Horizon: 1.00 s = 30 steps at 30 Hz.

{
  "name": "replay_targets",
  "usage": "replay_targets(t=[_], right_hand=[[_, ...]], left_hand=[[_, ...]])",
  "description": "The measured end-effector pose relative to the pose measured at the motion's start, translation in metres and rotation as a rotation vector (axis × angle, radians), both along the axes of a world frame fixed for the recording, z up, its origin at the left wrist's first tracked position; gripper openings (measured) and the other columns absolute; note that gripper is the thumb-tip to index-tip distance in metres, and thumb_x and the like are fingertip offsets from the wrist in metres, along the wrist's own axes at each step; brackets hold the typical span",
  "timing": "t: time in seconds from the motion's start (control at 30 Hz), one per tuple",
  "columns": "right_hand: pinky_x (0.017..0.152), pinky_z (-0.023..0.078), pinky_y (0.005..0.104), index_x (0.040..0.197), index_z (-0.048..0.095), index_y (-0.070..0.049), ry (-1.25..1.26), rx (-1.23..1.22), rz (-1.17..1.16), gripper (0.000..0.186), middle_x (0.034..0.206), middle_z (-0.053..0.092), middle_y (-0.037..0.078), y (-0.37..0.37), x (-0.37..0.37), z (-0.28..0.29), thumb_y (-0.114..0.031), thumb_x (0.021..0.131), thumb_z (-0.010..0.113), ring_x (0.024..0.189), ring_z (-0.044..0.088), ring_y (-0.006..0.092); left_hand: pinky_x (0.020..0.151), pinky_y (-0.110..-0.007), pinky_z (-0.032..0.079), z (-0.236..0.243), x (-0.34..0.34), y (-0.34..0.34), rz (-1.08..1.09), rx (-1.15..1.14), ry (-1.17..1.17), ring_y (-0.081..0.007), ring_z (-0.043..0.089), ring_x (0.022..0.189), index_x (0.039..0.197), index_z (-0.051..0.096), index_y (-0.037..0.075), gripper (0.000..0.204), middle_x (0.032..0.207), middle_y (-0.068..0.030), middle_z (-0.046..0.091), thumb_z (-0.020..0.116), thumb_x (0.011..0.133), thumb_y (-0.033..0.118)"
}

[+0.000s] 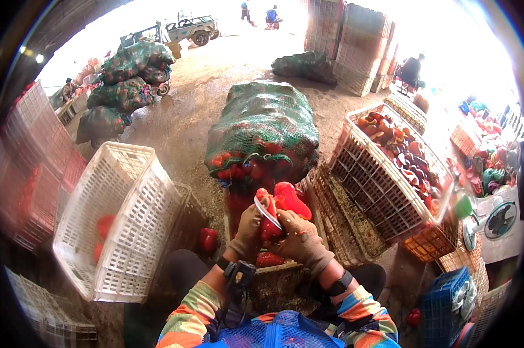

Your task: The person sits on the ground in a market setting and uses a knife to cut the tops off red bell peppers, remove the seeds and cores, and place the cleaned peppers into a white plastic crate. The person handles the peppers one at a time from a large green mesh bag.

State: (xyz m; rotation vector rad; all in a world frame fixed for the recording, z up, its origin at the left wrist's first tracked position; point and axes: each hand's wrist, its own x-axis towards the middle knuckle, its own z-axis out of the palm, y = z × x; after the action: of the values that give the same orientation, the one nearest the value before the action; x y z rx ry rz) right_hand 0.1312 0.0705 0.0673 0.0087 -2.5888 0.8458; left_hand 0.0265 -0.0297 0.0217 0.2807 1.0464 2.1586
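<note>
In front of me, both gloved hands are closed over a crate point(307, 243) of red peppers. My left hand point(247, 226) grips a red pepper point(270, 231). My right hand point(299, 238) holds a thin pale blade point(266, 210), which lies against that pepper. Another bright red pepper piece point(292, 202) is just above my right hand; whether it is held is unclear. More peppers point(269, 260) lie beneath my hands. A green mesh sack point(262, 122) full of red peppers rests at the far end of the crate.
A white crate point(128, 226) with few peppers stands left, a crate point(378, 191) of pepper pieces right. Stacked crates point(352, 52), piled sacks point(128, 81), a cart point(192, 29), a fan point(499, 220) and a blue crate point(439, 304) surround me. Other people point(411, 72) are farther back.
</note>
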Motion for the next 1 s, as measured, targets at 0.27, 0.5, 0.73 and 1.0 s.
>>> replay_targets(t=[0.27, 0.5, 0.73, 1.0], right_hand=[[0.062, 0.051, 0.0296, 0.094, 0.065, -0.003, -0.357, -0.643, 0.022, 0.034, 0.075, 0.067, 0.008, -0.006, -0.007, -0.008, -0.028, 0.073, 0.071, 0.067, 0.063, 0.0131], [0.039, 0.042, 0.0306, 0.09, 0.059, 0.001, 0.003, -1.675, -0.235, 0.019, 0.059, 0.053, 0.007, 0.009, 0.004, -0.053, -0.017, 0.084, 0.057, 0.043, 0.05, 0.0186], [0.074, 0.05, 0.0288, 0.11, 0.057, -0.003, -0.067, -0.709, -0.176, 0.039, 0.1, 0.061, 0.007, 0.009, 0.004, -0.024, -0.01, 0.074, 0.07, 0.087, 0.06, 0.0171], [0.076, 0.05, 0.0332, 0.099, 0.061, -0.01, -0.093, 0.013, 0.08, 0.026, 0.096, 0.062, 0.009, 0.015, -0.012, 0.006, -0.018, 0.074, 0.067, 0.084, 0.061, 0.0259]], left_hand=[[0.079, -0.031, 0.05, -0.041, -0.011, -0.011, -0.096, 0.049, -0.195, -0.0159, 0.059, 0.089, 0.111, 0.053, 0.004, 0.033, 0.101, -0.0078, 0.06, 0.046, 0.095, 0.032], [0.085, -0.042, 0.05, -0.011, -0.007, -0.01, 0.231, 0.209, -0.329, -0.0271, 0.061, 0.094, 0.112, 0.05, -0.001, 0.043, 0.107, -0.0137, 0.059, 0.058, 0.088, 0.035], [0.082, -0.039, 0.052, 0.006, -0.027, -0.042, 0.023, 0.177, -0.211, -0.0258, 0.062, 0.094, 0.116, 0.047, -0.003, 0.043, 0.108, -0.0149, 0.058, 0.051, 0.092, 0.033], [0.088, -0.039, 0.047, 0.019, -0.018, -0.044, -0.195, 0.257, -0.181, -0.0235, 0.057, 0.101, 0.117, 0.046, 0.005, 0.046, 0.112, -0.0126, 0.055, 0.057, 0.087, 0.039]])
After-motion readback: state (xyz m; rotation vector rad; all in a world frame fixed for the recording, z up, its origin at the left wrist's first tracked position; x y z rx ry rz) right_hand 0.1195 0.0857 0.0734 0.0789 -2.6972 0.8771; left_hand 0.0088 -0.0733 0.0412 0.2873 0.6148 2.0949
